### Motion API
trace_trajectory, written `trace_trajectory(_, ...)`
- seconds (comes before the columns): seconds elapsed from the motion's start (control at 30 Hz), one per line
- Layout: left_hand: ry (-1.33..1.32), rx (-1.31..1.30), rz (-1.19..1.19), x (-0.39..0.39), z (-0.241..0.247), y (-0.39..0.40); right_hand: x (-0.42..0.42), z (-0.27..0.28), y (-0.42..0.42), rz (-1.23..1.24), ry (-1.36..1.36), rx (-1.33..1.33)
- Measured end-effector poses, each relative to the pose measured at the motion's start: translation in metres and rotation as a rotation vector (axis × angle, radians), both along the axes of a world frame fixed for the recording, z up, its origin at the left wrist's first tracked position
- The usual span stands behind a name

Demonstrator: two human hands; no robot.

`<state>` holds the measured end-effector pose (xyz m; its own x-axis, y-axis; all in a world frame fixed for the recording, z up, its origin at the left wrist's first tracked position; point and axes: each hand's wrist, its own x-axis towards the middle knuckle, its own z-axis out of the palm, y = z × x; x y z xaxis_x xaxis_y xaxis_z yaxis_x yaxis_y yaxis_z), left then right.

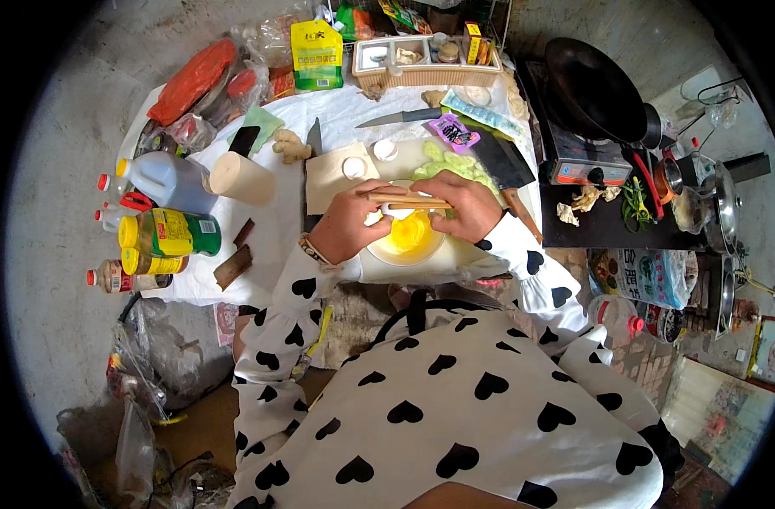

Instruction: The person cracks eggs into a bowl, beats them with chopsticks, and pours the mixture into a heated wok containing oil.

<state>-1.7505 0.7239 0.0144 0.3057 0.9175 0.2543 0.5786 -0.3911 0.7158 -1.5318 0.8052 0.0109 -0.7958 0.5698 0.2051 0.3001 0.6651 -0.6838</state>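
Note:
A pair of wooden chopsticks (409, 201) lies level between my two hands, above a white bowl (387, 257) with yellow beaten egg (410, 232) in it. My left hand (344, 224) grips the chopsticks at their left end. My right hand (469, 202) curls its fingers over their right end. Something white, perhaps an eggshell, shows between the hands and is partly hidden. Behind the bowl, one white eggshell (354, 167) sits on a beige board or sheet (329, 181), another eggshell (385, 150) beside it. Pale green sliced vegetable (448, 164) lies near my right hand.
Right of the bowl lies a cleaver (503, 159); a knife (393, 118) lies further back. Ginger (290, 147), a paper roll (241, 178) and bottles (171, 232) stand or lie left. A wok (594, 89) rests on the stove (588, 162) at right. A seasoning box (425, 73) stands behind.

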Motion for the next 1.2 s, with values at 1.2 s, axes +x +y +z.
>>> trace_trajectory(1.2, -0.478, -0.813, -0.305, -0.018, 0.01, -0.008, -0.004, 0.021, 0.014, 0.392, 0.049, -0.004)
